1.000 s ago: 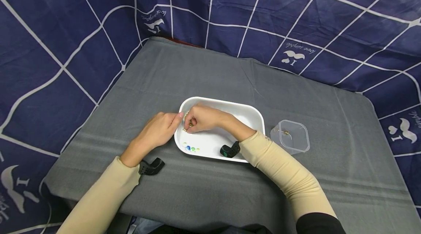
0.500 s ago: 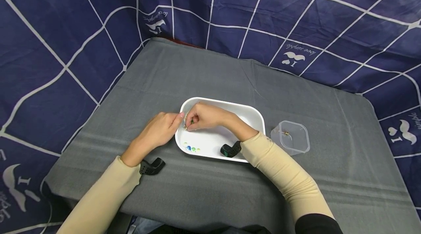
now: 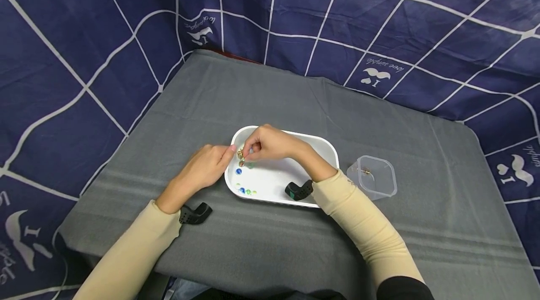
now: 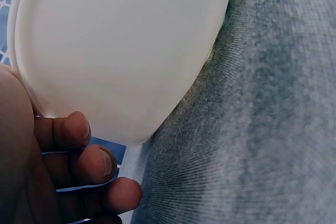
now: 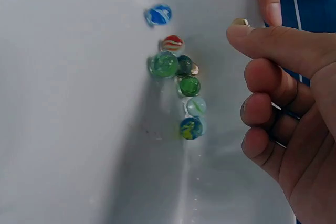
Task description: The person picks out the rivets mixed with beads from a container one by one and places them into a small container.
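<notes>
A: What does the right hand (image 3: 272, 144) have?

B: A small gold-coloured piece (image 5: 241, 22), pinched at the thumb's tip above the left end of the white tray (image 3: 274, 178). Most of it is hidden, so I can't tell its shape. The lower three fingers curl toward the palm.

A: And the left hand (image 3: 205, 165)?

B: It holds the tray's left edge: thumb over the rim, the other fingers loosely curled beside the outer wall. How firmly it grips, I can't tell.

A: What lies near the right hand?

B: Glass marbles, in a crooked line. A blue-and-white marble (image 5: 159, 14) sits a little apart. Then comes a red-striped marble (image 5: 173, 44), a large green marble (image 5: 164, 64) and a dark green marble (image 5: 185, 65), with a second gold-coloured piece (image 5: 195, 69) right beside it. After those, a bright green marble (image 5: 189, 86), a pale streaked marble (image 5: 196, 105) and a blue-and-yellow marble (image 5: 190, 128).

A: Any others?

B: A small cluster of marbles (image 3: 244, 191) in the tray's near left corner.

A: What about outside the tray?

B: A clear plastic container (image 3: 381, 178) stands just to its right with gold-coloured bits (image 3: 366, 171) inside. Everything rests on grey cloth (image 3: 443, 187), with a blue curtain (image 3: 316, 0) behind.
</notes>
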Demonstrator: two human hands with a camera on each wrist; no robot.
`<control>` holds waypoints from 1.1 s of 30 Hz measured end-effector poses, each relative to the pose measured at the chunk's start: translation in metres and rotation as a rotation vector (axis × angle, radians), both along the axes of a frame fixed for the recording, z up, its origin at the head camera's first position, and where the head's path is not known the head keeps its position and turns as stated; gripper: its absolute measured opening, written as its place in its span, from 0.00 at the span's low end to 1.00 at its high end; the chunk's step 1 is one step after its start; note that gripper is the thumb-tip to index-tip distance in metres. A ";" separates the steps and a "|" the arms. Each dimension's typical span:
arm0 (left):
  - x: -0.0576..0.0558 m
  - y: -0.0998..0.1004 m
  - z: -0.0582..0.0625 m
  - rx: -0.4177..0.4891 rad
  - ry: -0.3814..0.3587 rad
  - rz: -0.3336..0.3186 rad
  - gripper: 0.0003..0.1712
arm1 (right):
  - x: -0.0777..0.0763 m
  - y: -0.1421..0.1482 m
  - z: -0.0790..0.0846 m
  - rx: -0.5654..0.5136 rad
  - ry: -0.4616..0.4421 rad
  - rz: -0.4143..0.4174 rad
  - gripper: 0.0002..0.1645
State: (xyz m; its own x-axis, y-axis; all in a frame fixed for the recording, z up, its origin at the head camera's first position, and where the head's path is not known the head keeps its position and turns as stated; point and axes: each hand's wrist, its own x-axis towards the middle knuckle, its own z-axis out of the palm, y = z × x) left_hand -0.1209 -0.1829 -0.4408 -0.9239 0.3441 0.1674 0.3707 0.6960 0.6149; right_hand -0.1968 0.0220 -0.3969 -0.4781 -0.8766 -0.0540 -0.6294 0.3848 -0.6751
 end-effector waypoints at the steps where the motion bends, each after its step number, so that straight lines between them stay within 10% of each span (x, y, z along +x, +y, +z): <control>1: 0.000 0.000 0.000 0.000 0.001 0.000 0.28 | 0.000 0.001 0.002 -0.005 -0.003 -0.004 0.03; 33: 0.001 0.001 0.002 -0.011 -0.021 0.004 0.26 | 0.008 0.027 0.027 -0.092 0.062 -0.073 0.02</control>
